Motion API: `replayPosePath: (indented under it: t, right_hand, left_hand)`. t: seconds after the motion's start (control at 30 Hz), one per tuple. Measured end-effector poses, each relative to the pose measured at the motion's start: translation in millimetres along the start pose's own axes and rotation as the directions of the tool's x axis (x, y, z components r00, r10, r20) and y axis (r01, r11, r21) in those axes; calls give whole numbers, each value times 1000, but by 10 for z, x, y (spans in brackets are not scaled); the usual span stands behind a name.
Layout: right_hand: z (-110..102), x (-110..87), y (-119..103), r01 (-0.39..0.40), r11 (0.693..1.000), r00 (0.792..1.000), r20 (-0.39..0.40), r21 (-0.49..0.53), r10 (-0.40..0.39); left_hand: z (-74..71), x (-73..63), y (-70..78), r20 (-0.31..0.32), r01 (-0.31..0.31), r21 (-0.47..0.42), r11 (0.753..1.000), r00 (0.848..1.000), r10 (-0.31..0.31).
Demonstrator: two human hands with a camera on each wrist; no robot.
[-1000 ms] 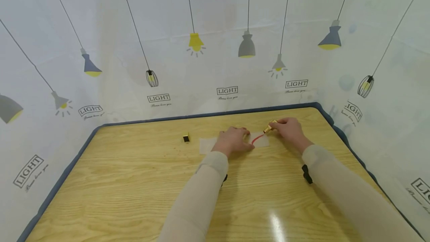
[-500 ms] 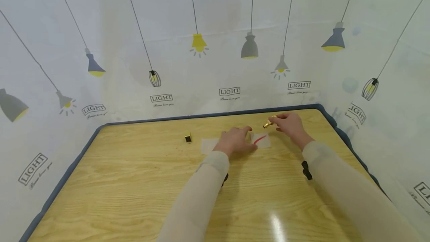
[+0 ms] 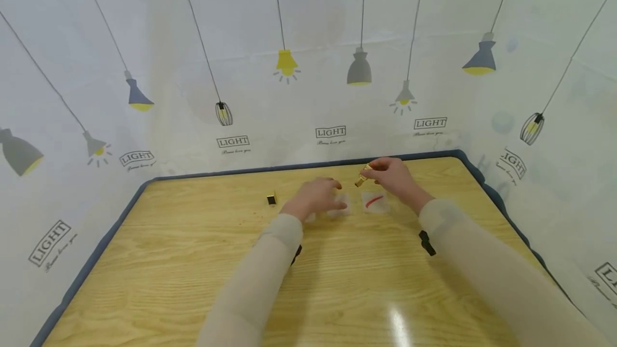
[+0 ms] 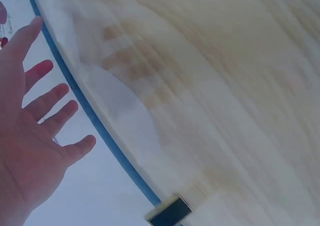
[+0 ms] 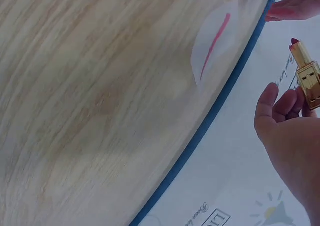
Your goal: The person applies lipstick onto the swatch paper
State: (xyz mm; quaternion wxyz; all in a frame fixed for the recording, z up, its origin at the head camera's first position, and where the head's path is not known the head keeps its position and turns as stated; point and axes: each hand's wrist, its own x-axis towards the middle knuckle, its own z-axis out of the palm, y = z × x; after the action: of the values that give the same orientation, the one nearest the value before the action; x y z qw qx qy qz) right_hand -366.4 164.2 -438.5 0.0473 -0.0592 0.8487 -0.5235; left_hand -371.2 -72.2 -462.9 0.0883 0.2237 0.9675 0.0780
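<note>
My right hand [image 3: 392,178] holds a gold lipstick [image 3: 363,175] above the table, its red tip showing in the right wrist view. Just below lies a small white paper sheet [image 3: 367,209] with one slanted red streak [image 5: 216,44]. My left hand [image 3: 315,197] reaches over a second white sheet [image 3: 343,209], fingers spread and nothing between them in the left wrist view. Further left, a third sheet [image 3: 310,218] is mostly hidden under that hand. The lipstick's gold and black cap [image 3: 272,199] stands apart to the left.
The wooden table [image 3: 193,261] has a dark blue edge [image 3: 231,172] along the back and sides. Small reddish specks [image 3: 255,216] lie on it near the cap. A white wall cloth [image 3: 308,95] with printed lamps rises close behind.
The lipstick left the paper after a red streak was drawn and has moved up and left in my right hand. My left hand has shifted left from the marked sheet, uncovering the middle one.
</note>
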Motion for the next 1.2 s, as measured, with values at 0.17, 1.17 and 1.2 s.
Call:
replayPosePath:
  t: [0.17, 1.17, 1.2]
  right_hand:
    - [150, -23, -1, 98, 987, 995, 42, -126, -93]
    - [741, -46, -14, 257, 923, 962, 170, -285, -215]
    - [749, -42, -13, 254, 922, 962, 173, -291, -210]
  left_hand:
    - [60, -108, -175, 31, 20, -2, 1000, 999, -20]
    - [213, -302, -374, 19, 28, -16, 999, 999, -28]
    - [209, -306, -372, 18, 28, -16, 999, 999, -28]
